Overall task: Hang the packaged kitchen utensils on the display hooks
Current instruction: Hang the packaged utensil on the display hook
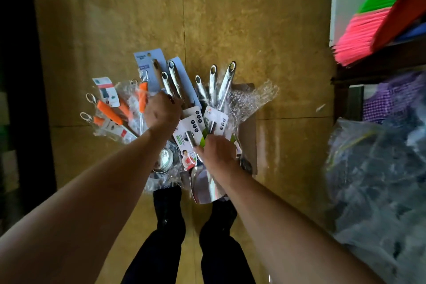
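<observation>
Tan floor [230, 18]; fingers [171, 100] tight around packaged utensils [214, 120].

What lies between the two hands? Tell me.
In the head view, white label cards of the packaged utensils lie between the left hand and the right hand.

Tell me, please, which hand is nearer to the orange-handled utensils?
Left. The left hand grips steel handles right beside the orange-handled utensils; the right hand holds a steel utensil farther right.
</observation>
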{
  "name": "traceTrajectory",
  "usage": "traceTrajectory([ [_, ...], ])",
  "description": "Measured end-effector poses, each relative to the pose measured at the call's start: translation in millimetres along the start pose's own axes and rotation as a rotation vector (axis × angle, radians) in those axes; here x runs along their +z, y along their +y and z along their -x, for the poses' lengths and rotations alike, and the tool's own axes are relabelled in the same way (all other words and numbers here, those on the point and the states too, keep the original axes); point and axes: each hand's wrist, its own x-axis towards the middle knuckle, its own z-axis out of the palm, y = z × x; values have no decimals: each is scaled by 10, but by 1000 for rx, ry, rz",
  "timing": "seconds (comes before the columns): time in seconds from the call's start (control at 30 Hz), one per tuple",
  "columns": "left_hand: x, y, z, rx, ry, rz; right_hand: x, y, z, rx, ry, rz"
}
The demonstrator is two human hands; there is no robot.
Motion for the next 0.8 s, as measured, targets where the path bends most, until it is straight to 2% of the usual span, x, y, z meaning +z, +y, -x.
traceTrajectory([
  [0.13,8,-69,-128,109,75,-135,53,-47,-41,-9,42,10],
  [0.5,-95,-12,-86,200,93,-163,-28,-4,36,-130,158,-9],
  [0.57,-230,75,-13,315,130,-159,-139,6,89,-176,246,-35],
  [0.67,-509,285,159,615,181,-198,-423,18,195,-203,470,-81],
  [0.73,-749,510,302,773,238,-245,-725,28,278,-167,603,-107],
  [0.8,-1005,787,458,858,266,-274,-1103,57,382,-100,639,-120],
])
